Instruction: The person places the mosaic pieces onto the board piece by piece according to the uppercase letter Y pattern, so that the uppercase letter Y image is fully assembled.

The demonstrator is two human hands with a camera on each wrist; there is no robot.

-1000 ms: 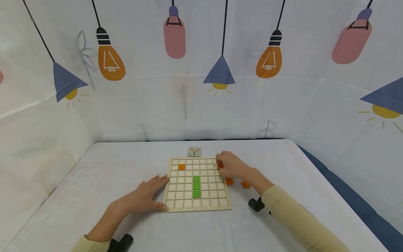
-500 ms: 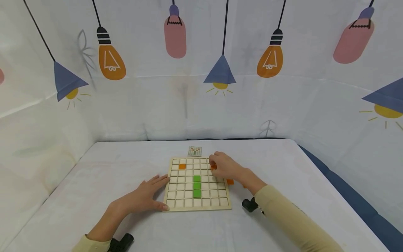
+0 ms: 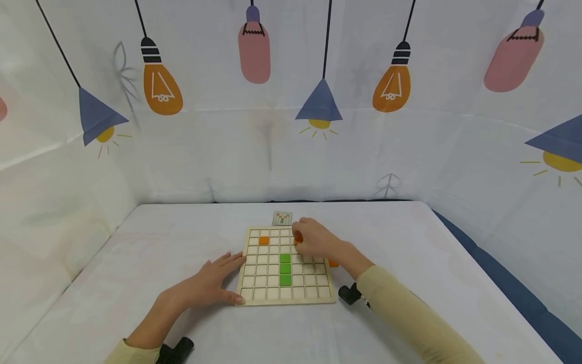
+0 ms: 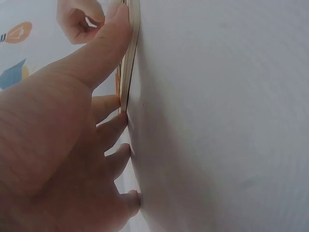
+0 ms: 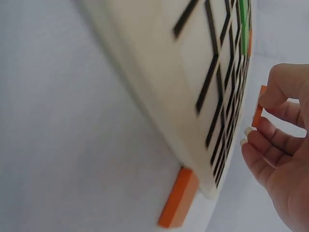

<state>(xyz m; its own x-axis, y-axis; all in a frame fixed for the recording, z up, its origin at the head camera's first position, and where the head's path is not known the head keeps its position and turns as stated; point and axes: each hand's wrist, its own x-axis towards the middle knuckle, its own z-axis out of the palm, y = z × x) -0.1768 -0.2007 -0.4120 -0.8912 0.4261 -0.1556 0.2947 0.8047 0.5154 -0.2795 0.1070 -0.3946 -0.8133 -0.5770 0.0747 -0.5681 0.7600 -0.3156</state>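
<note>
A pale wooden grid board (image 3: pixel 268 294) lies on the white table. Along its left side rests my left hand (image 3: pixel 202 285), fingers spread, the thumb on the near left corner. My right hand (image 3: pixel 318 240) is over the board's far right part and pinches an orange square tile (image 5: pixel 259 106) between thumb and fingertips. In the right wrist view that tile is held on edge, apart from the board. One orange tile (image 3: pixel 263 240) sits in a cell near the far left. Several green tiles (image 3: pixel 285 269) form a column in the middle.
A small printed pattern card (image 3: pixel 282 218) lies just beyond the board's far edge. A loose orange tile (image 5: pixel 178 198) touches or lies close by the board's right edge, partly hidden by the right arm in the head view. Patterned white cloth (image 3: pixel 227 151) hangs behind the table.
My right hand has moved left across the board with the orange tile. Its forearm now covers a second loose orange tile that showed at the right. The left hand has stayed in place.
</note>
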